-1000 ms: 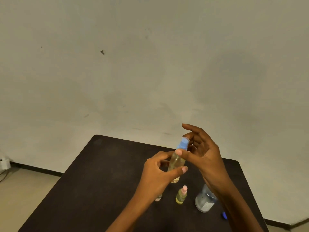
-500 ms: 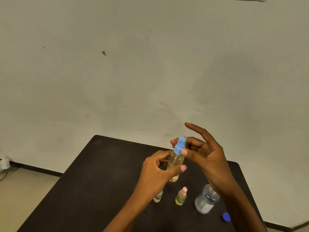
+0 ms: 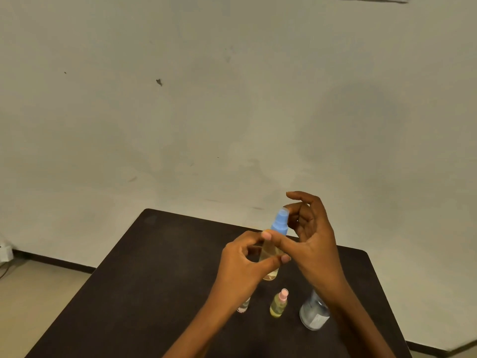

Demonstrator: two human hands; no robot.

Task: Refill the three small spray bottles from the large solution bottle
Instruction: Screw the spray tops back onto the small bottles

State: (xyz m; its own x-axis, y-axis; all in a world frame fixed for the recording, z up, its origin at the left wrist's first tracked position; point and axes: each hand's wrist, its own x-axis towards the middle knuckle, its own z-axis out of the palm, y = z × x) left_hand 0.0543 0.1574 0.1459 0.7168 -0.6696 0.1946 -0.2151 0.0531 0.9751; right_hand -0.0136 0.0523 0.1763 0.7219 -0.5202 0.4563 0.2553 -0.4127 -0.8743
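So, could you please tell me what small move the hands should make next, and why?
Probably twist the blue spray top: the left hand grips the small bottle by its body, and the right hand pinches that top. Which way to turn, I cannot tell.

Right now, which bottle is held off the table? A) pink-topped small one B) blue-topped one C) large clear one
B: the left hand grips the blue-topped bottle in the air; the pink-topped bottle and large clear bottle stand on the table.
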